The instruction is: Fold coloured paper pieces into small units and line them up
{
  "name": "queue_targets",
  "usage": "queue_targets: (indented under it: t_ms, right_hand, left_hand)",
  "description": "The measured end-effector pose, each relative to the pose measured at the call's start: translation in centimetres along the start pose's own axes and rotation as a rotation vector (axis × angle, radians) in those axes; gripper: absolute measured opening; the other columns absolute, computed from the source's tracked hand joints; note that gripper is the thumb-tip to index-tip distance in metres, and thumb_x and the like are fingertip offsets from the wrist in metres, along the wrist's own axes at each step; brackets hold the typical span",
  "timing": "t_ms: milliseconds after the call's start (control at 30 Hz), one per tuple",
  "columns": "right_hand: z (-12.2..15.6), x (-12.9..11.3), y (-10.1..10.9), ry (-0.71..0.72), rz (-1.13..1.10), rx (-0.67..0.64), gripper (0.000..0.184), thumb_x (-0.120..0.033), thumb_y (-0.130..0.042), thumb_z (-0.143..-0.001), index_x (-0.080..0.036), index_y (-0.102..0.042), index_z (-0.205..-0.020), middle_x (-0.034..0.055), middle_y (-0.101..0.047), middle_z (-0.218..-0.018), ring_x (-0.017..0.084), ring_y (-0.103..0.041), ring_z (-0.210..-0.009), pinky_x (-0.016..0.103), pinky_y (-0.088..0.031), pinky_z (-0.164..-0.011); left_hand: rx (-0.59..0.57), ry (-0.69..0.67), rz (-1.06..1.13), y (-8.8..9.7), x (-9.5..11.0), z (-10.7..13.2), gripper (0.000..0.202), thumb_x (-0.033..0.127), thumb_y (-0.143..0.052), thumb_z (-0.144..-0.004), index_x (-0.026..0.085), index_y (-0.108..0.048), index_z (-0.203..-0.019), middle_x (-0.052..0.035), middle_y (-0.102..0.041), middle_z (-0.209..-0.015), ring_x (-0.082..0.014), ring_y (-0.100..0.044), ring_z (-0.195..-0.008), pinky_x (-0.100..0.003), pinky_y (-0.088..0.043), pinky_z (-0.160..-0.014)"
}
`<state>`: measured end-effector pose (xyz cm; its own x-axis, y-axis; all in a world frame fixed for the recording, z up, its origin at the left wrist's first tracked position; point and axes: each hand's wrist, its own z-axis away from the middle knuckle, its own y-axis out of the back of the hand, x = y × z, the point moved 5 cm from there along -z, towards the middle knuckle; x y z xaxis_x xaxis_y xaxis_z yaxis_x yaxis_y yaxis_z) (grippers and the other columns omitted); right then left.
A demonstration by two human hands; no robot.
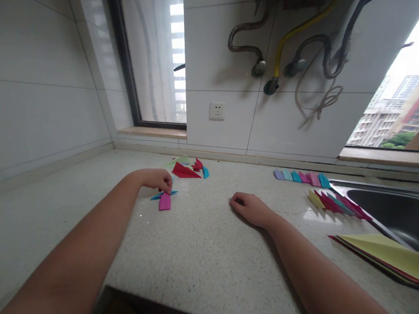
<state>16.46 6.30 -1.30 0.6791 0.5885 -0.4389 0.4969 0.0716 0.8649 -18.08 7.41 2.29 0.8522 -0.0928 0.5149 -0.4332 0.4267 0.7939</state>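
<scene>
My left hand (158, 179) is closed in a pinch at the top of a pink folded paper (165, 202) on the counter. A thin blue folded paper (158, 195) crosses behind the pink one, its points showing on both sides under my fingers. Just beyond this hand lie a red folded paper (185, 171), a pale green one (180, 161) and a small blue one (205, 172). My right hand (251, 208) rests on the speckled counter with its fingers curled in, and nothing shows in it.
Rows of small coloured folded papers (303, 178) and larger folded papers (339, 203) lie beside a metal sink (339, 185). A stack of coloured paper (388, 253) lies at the right. Behind the counter (193, 253) is a tiled wall with pipes and a socket (217, 111).
</scene>
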Motion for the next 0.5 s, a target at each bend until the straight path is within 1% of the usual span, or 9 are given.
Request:
queue_targets:
  t_ms: [100, 233, 367, 433, 500]
  right_hand:
    - [0.1, -0.1, 0.1, 0.001, 0.004, 0.001, 0.024, -0.033, -0.051, -0.089, -0.019, -0.07, -0.088, 0.0065, -0.071, -0.083, 0.018, -0.061, -0.073, 0.027, -0.04, -0.067]
    - [0.2, -0.4, 0.2, -0.001, 0.005, 0.001, 0.023, -0.033, -0.053, -0.088, -0.018, -0.071, -0.088, 0.0068, -0.071, -0.082, 0.017, -0.06, -0.071, 0.027, -0.039, -0.065]
    - [0.3, -0.7, 0.4, 0.014, -0.032, 0.018, 0.022, -0.032, -0.052, -0.089, -0.018, -0.069, -0.089, 0.0062, -0.071, -0.082, 0.017, -0.06, -0.072, 0.027, -0.04, -0.066]
    - [0.3, -0.8, 0.5, 0.003, -0.067, 0.045, 0.022, -0.032, -0.052, -0.089, -0.018, -0.068, -0.089, 0.0063, -0.07, -0.083, 0.017, -0.06, -0.073, 0.027, -0.04, -0.067]
    - [0.3, -0.9, 0.6, -0.023, -0.123, 0.068, 0.023, -0.033, -0.05, -0.09, -0.017, -0.066, -0.088, 0.0061, -0.07, -0.082, 0.016, -0.06, -0.073, 0.027, -0.041, -0.067]
  left_hand:
    - [0.006, -0.094, 0.046, -0.2, 2.2, 0.5, 0.019, 0.036, -0.07, -0.065, 0.019, -0.071, -0.074, -0.0019, -0.063, -0.065, -0.0142, -0.052, -0.057, -0.023, -0.034, -0.05]
    - [0.079, -0.239, 0.244, -0.9, 5.3, 0.6, 0.022, 0.038, -0.068, -0.073, 0.018, -0.067, -0.081, -0.0027, -0.063, -0.074, -0.0144, -0.057, -0.065, -0.023, -0.042, -0.055]
    - [0.177, -0.337, 0.441, -2.4, 7.9, -0.7, 0.026, 0.04, -0.07, -0.074, 0.016, -0.065, -0.084, -0.0039, -0.064, -0.08, -0.0141, -0.059, -0.068, -0.024, -0.046, -0.057]
    - [0.242, -0.359, 0.548, -3.3, 8.9, -1.7, 0.028, 0.04, -0.072, -0.073, 0.016, -0.064, -0.085, -0.0039, -0.064, -0.081, -0.0127, -0.059, -0.067, -0.024, -0.048, -0.057]
    - [0.282, -0.362, 0.66, -4.3, 9.7, -2.7, 0.029, 0.039, -0.074, -0.073, 0.015, -0.063, -0.085, -0.003, -0.063, -0.08, -0.0113, -0.059, -0.064, -0.024, -0.049, -0.059]
